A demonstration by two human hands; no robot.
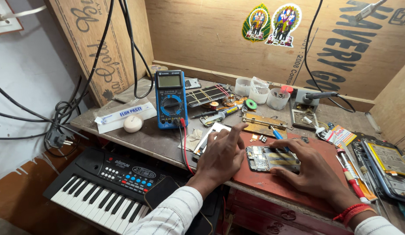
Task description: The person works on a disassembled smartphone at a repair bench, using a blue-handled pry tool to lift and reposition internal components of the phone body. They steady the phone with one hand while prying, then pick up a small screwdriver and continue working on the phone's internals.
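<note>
My left hand [221, 152] lay open, fingers spread, beside the opened phone [272, 159] on the red mat [276, 180]. My right hand [313, 167] pressed flat on the phone, gripping nothing.

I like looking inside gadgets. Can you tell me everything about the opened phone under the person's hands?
The opened phone lies flat, back cover off, on a red mat at the bench's front edge. Its insides show: a dark circuit board with small metal parts at the left end and a yellowish panel in the middle. The right hand rests its fingers along it; the left hand lies just beside its left end. Finer parts are too small to tell.
</note>
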